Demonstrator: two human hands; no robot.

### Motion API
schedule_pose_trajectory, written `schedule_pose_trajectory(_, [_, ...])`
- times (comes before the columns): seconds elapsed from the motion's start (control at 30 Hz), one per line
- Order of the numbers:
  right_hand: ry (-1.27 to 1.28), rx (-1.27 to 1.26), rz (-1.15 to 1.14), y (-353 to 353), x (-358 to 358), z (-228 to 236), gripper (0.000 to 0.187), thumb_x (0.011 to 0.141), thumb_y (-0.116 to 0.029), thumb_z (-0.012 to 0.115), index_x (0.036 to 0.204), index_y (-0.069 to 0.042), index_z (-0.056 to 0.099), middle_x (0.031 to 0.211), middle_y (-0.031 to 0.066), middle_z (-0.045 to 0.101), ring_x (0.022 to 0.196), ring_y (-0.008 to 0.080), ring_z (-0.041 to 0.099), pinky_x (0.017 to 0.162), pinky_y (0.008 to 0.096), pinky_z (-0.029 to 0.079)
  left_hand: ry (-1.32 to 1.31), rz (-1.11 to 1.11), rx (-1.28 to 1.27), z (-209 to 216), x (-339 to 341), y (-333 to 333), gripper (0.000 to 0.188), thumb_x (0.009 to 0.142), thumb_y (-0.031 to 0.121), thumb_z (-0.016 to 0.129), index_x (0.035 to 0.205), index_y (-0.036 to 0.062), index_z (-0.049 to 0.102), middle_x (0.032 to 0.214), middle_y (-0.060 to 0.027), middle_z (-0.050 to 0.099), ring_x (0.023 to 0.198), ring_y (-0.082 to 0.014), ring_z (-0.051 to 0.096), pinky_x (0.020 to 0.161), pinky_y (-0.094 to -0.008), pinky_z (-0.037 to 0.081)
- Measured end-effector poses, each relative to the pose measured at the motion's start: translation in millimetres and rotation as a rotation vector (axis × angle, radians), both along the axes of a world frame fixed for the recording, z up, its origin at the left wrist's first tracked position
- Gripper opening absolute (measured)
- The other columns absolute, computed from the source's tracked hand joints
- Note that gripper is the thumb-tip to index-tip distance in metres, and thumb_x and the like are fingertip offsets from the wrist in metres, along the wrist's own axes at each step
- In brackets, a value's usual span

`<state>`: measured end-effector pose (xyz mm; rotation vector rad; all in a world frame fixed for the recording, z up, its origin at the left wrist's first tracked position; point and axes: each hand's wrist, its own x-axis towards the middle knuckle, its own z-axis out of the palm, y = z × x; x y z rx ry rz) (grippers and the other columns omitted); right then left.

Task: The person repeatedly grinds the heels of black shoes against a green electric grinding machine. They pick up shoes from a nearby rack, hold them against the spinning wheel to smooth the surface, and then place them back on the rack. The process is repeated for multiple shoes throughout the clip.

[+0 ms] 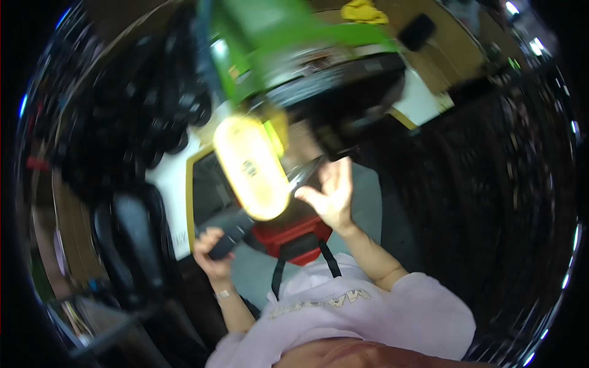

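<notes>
My left hand is closed round the lower end of a dark grey, flat, strap-like piece. That piece slants up and to the right and passes behind a glowing yellow oblong lamp, so its middle is hidden. A thin dark strip comes out on the lamp's other side; I cannot tell if it is the same piece. Beside this strip my right hand is open, thumb apart from the fingers. Whether its fingertips touch anything is blurred.
A green machine frame with a dark lower part stands ahead. Many black shoe-like pieces crowd the left, with a larger pair below. A red object is in front of me. Yellow cloth lies at the far side.
</notes>
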<state>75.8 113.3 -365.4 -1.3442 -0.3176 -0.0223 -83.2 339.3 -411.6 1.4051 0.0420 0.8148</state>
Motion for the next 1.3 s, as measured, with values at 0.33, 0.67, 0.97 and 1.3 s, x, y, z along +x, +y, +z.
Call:
schedule_pose_trajectory(0.33, [0.090, -0.246, 0.017, -79.8, 77.8, 33.0, 0.057, 0.089, 0.000, 0.049, 0.143, 0.007, 0.032, 0.146, 0.0223, 0.039, 0.137, 0.0248, 0.037, 0.112, 0.0313, 0.027, -0.161, 0.000, 0.547, 40.7, 76.7, -157.7, 0.032, 0.067, -0.007, 0.060, 0.095, 0.0085, 0.058, 0.120, -0.0189, 0.046, 0.120, -0.0407, 0.044, 0.107, -0.0549, 0.034])
schedule_pose_trajectory(0.67, [-0.229, -1.234, -0.320, -50.3, 342.9, -2.4, 0.030, 0.078, 0.004, 0.048, 0.107, 0.004, 0.055, 0.110, 0.0277, 0.059, 0.108, 0.0430, 0.056, 0.091, 0.0489, 0.046, 0.226, 0.747, 0.807, 122.0, 201.8, 20.6, 0.053, 0.079, 0.013, 0.069, 0.127, -0.0009, 0.051, 0.124, -0.0193, 0.055, 0.114, -0.0335, 0.052, 0.100, -0.0407, 0.039])
schedule_pose_trajectory(0.97, [-0.522, -0.731, -0.498, -64.1, 317.7, -18.7, 0.041, 0.079, 0.004, 0.049, 0.119, 0.003, 0.059, 0.123, 0.0215, 0.057, 0.118, 0.0366, 0.053, 0.103, 0.0410, 0.039, 0.370, 0.590, 0.985, 138.0, 223.9, 77.7, 0.036, 0.075, 0.014, 0.074, 0.103, -0.0063, 0.062, 0.092, -0.0206, 0.063, 0.083, -0.0396, 0.063, 0.073, -0.0431, 0.051])
schedule_pose_trajectory(1.3, [0.053, -0.378, 0.150, -53.2, 80.8, -11.9, 0.012, 0.088, -0.003, 0.064, 0.097, 0.005, 0.067, 0.092, 0.0122, 0.070, 0.089, 0.0142, 0.063, 0.080, 0.0283, 0.051, 0.073, 0.904, 0.586, 135.6, -32.7, 6.8, 0.034, 0.058, 0.010, 0.070, 0.088, -0.0029, 0.061, 0.079, -0.0137, 0.065, 0.068, -0.0198, 0.062, 0.068, -0.0292, 0.052])
